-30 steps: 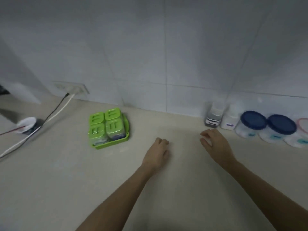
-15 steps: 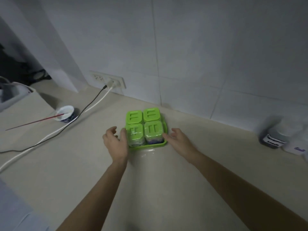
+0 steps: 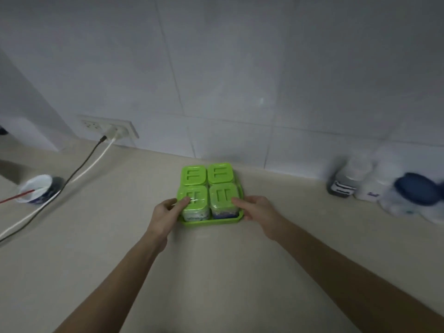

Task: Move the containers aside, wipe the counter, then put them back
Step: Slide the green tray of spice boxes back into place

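Far left on the surface (image 3: 120, 248): a white cup (image 3: 36, 191) holding a red stick, with two cables (image 3: 79, 169) running up to the wall socket (image 3: 108, 126). My left hand (image 3: 168, 213) gripped the left edge of the green tray (image 3: 211, 221), thumb lying on the near-left lid. The tray carried four green-lidded containers (image 3: 209, 188), two by two, near the tiled wall. My right hand (image 3: 258, 211) gripped the tray's right edge. Far right: blurred bottles and a blue-lidded jar (image 3: 418, 188).

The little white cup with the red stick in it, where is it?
The white cup sits far left on the counter in the head view, beside the cords from the wall socket, well left of the green tray.
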